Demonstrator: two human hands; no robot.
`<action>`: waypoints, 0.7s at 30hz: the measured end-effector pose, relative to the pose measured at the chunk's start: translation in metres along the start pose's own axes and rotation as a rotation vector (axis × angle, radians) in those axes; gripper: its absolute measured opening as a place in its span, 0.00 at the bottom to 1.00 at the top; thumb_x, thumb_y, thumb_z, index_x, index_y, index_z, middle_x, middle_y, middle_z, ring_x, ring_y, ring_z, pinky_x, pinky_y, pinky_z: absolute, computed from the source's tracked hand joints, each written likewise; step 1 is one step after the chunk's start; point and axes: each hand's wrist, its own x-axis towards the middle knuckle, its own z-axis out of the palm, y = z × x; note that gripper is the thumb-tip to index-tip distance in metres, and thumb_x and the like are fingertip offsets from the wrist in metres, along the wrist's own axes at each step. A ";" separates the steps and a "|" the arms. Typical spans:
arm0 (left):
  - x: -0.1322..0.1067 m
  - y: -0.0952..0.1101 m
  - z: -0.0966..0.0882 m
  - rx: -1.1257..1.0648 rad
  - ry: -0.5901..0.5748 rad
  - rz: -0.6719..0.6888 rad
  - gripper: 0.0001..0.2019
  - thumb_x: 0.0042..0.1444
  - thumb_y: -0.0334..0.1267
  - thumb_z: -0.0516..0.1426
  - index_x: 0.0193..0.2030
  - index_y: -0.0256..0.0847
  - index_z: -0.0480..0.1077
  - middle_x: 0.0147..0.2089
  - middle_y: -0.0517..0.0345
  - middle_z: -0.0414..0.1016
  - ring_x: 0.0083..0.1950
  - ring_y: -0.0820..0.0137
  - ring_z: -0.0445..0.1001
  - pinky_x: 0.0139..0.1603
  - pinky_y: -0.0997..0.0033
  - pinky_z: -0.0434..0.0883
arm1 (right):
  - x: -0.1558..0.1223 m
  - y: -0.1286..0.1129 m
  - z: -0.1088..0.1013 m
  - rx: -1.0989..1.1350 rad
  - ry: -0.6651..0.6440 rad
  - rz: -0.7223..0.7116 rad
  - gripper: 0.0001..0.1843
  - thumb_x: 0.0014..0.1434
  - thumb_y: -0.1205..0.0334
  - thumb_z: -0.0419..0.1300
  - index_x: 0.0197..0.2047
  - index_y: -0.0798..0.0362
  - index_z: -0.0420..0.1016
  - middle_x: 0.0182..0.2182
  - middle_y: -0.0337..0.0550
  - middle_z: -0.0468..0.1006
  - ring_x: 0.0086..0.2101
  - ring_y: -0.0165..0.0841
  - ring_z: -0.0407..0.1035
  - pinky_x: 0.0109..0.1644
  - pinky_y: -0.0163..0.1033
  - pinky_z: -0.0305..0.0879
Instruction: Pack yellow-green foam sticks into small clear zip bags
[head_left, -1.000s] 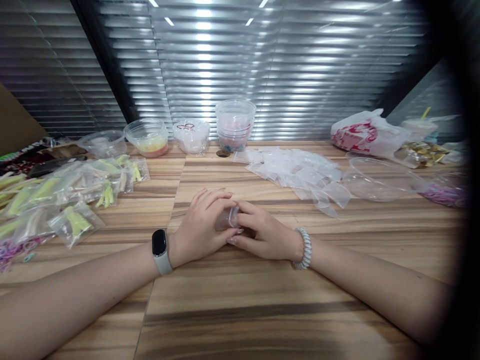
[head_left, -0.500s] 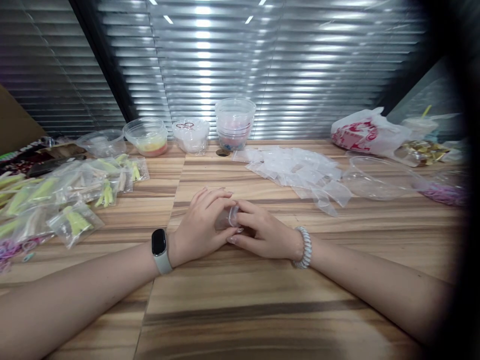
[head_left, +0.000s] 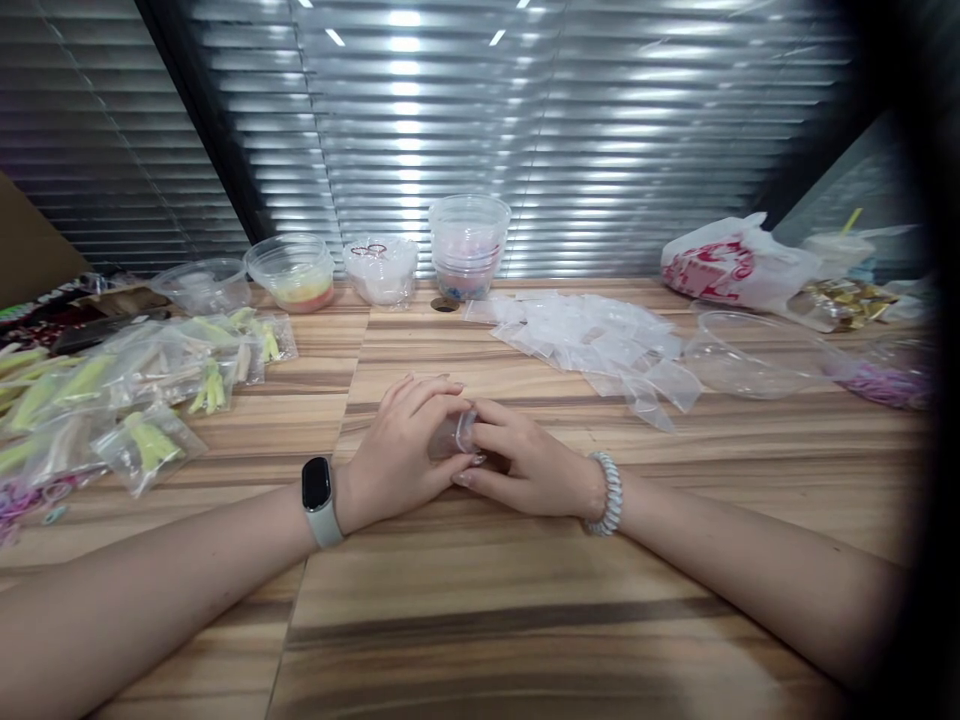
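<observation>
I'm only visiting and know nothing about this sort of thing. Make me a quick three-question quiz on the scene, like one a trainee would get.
1. True or false: the dark-screened wristband and the coiled bracelet are worn on the same arm.
2. What is between the left hand and the right hand?
A) a white bag with red print
B) a small clear plastic item
C) a yellow straw
3. Fill in: from the wearer's view, the heap of flat clear plastic lies to the ____ of the bagged yellow-green strips.

Key: 1. False, they are on different arms. 2. B. 3. Right.
</observation>
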 end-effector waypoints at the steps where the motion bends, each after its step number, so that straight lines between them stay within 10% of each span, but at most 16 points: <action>1: 0.000 0.000 0.000 -0.002 0.001 -0.001 0.19 0.54 0.38 0.62 0.51 0.41 0.65 0.56 0.48 0.67 0.60 0.60 0.65 0.64 0.49 0.59 | 0.000 0.000 0.000 -0.004 -0.002 -0.002 0.10 0.60 0.60 0.58 0.32 0.58 0.65 0.37 0.48 0.65 0.36 0.31 0.61 0.39 0.38 0.62; 21: -0.002 0.002 -0.003 0.014 0.031 0.033 0.11 0.55 0.34 0.60 0.45 0.41 0.67 0.55 0.50 0.69 0.59 0.62 0.66 0.65 0.50 0.58 | 0.002 -0.001 -0.001 0.016 -0.010 -0.040 0.08 0.60 0.61 0.58 0.40 0.57 0.68 0.43 0.50 0.68 0.42 0.33 0.64 0.47 0.41 0.65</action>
